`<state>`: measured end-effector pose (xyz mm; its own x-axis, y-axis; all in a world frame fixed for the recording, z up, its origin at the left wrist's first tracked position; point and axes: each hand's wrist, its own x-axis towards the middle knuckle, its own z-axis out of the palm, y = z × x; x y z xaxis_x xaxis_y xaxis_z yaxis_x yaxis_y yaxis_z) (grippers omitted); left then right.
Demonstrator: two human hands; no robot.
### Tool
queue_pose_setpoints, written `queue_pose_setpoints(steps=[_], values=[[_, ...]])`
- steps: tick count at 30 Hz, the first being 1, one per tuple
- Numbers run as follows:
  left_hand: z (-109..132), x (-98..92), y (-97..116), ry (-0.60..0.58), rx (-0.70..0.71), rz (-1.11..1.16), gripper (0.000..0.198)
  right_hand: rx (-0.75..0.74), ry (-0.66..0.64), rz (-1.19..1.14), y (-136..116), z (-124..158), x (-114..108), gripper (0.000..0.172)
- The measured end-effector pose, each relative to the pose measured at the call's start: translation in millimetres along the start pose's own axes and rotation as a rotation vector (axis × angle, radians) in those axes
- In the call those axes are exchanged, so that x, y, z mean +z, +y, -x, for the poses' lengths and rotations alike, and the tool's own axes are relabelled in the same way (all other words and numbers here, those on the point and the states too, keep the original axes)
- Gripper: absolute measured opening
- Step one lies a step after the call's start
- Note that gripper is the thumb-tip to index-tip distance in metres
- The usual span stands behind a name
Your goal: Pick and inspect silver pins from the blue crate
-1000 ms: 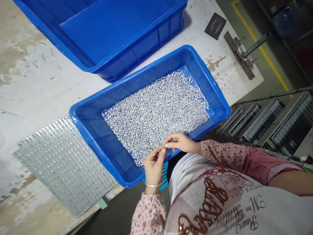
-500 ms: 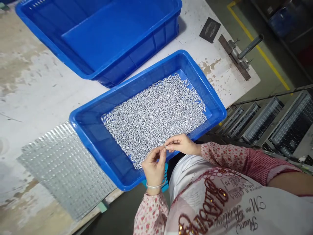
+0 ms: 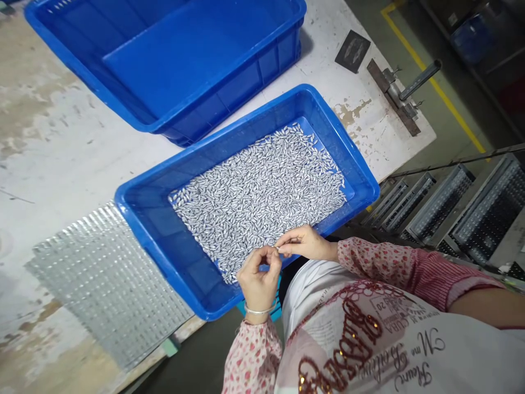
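Both my hands meet above the near edge of a blue tub [image 3: 159, 290], with fingertips almost touching. The thumb and fingers of my right hand [image 3: 305, 242] pinch a tiny pale piece [image 3: 277, 248], its shape barely visible. Opposite it, my left hand [image 3: 258, 276], wearing a bracelet at the wrist, has curled fingers at the same piece, the thumb a little lower. Small silver spindle-shaped pieces [image 3: 254, 191] lie in a thin layer over much of the tub's floor.
Behind stands a larger, deeper blue crate [image 3: 229, 76]. A silvery ridged sheet [image 3: 110, 290] lies left of the tub on the worn white table [image 3: 82, 158]. At far right are a dark square plate [image 3: 353, 51], a metal clamp fixture [image 3: 396, 96] and perforated racks [image 3: 443, 200].
My left thumb has dropped slightly away from the fingertips. My right hand has barely moved, and the silver pieces in the tub look unchanged.
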<state>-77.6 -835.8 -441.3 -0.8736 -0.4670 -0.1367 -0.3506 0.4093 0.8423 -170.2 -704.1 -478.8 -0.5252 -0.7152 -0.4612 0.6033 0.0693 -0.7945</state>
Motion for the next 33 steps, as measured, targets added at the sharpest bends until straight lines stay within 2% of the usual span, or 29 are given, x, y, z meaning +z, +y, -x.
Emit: queue_pose_setpoints(steps=[9, 14, 17, 19, 22, 23, 24, 25, 27, 33], values=[[-1.0, 0.1, -7.8, -0.019, -0.097, 0.296, 0.012, 0.096, 0.005, -0.132, -2.0, -3.5, 7.6, 0.038], [3.5, -7.6, -14.0, -0.045, -0.216, 0.52, 0.017, 0.136, -0.005, -0.225, -1.1, -4.5, 8.8, 0.04], [13.1, -19.7, -22.8, -0.202, -0.291, 0.761, 0.025, 0.164, -0.012, -0.267, -1.3, -4.6, 8.3, 0.04], [22.7, -29.8, -31.6, -0.386, -0.351, 0.764, 0.033, 0.184, -0.007, -0.282, -1.0, -4.9, 7.7, 0.042], [38.3, -41.8, -46.3, -0.779, -0.353, 0.472, 0.039, 0.197, -0.001, -0.284, 0.8, -6.0, 6.7, 0.044], [42.9, -44.1, -50.2, -0.848, -0.327, 0.341, 0.034, 0.198, -0.002, -0.282, 1.6, -6.3, 6.5, 0.045], [46.9, -45.4, -53.2, -0.864, -0.303, 0.225, 0.027, 0.198, -0.004, -0.279, 2.2, -6.6, 6.5, 0.046], [50.0, -46.0, -54.8, -0.837, -0.291, 0.14, 0.022, 0.197, -0.005, -0.275, 2.7, -6.7, 6.6, 0.046], [52.9, -45.2, -53.7, -0.702, -0.309, 0.098, 0.022, 0.188, -0.005, -0.26, 3.1, -6.7, 7.6, 0.044], [36.8, -30.9, -30.6, -0.113, -0.324, 0.287, 0.027, 0.16, -0.032, -0.219, 4.7, -4.2, 13.6, 0.04]])
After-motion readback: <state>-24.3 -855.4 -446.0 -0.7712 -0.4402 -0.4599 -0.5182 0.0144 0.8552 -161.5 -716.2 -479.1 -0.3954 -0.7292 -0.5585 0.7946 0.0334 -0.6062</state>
